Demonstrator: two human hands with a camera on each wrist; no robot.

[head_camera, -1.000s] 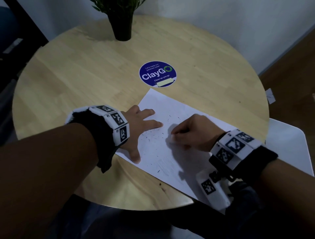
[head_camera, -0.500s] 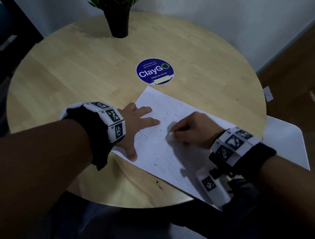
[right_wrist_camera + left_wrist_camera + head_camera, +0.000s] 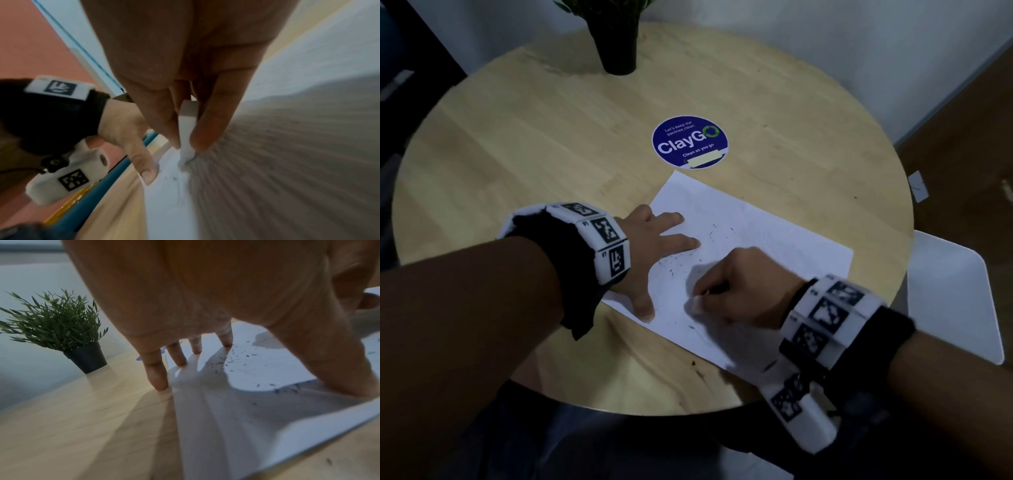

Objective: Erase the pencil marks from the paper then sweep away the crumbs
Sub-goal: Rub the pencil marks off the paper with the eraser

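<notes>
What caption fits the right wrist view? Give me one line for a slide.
Right hand pinches a white eraser against the paper; left hand presses the sheet's edge.

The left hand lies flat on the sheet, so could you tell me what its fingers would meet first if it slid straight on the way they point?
Probably the scattered eraser crumbs just beyond the left hand on the paper; depth is uncertain.
</notes>
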